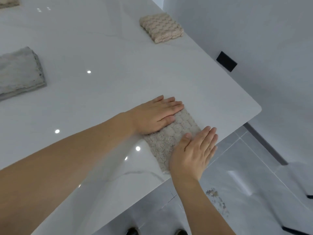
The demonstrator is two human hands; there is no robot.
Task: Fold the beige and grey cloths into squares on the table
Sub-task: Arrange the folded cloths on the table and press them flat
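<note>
A: Both grips flat, nothing pinched. Left hand [157, 114] lies with straight fingers along the far edge of the beige bobble-textured folded cloth [171, 138]; right hand [194, 151] presses its near-right edge.

B: Purpose?

A: Likely pressing the fold down so the thick pile stays square. Cloth sits near the corner of the glossy white marble-look worktop [110, 92], close to its edge.

B: Further out?

A: A second beige knobbly cloth folded into a square [161, 28] lies well apart along the far edge, and a grey plush folded cloth [18, 72] rests at far left. Both look done, probably parked clear of the working spot.

B: Labels, writing?

A: None readable anywhere.
</note>
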